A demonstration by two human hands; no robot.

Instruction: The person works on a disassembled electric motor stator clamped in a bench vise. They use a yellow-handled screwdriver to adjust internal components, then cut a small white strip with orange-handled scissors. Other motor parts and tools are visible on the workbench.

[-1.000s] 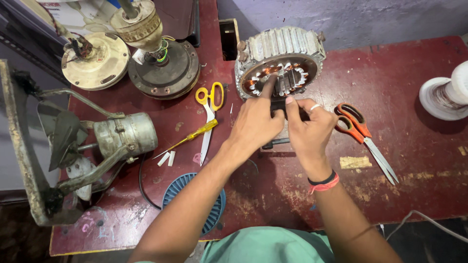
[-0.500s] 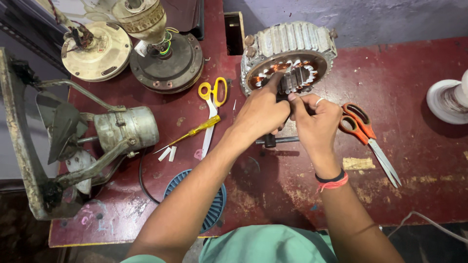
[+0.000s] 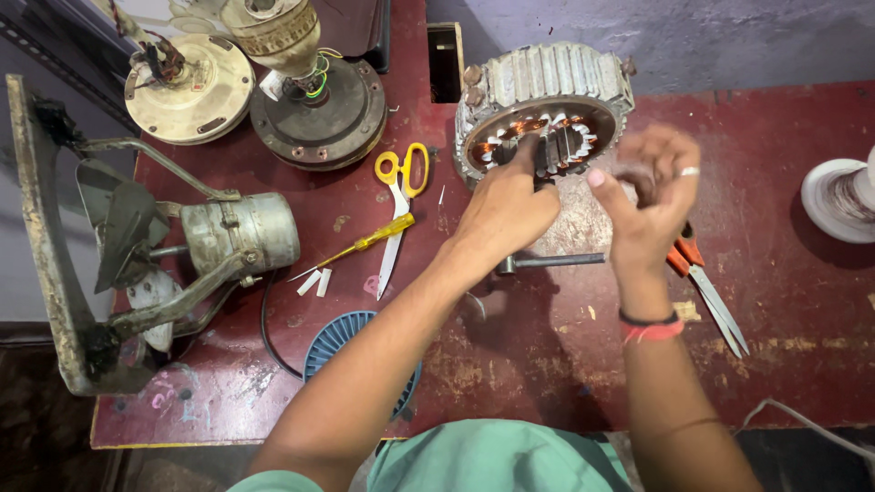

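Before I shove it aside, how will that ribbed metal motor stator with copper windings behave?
The ribbed grey metal stator with copper windings looks heavy for its size, so it should resist a light push. It stands tilted on its round rim, so it could roll or tip. The left hand steadies it; the exposed windings look easy to damage.

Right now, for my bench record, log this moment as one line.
left hand: on motor stator | right hand: raised beside it, empty | orange scissors: on table
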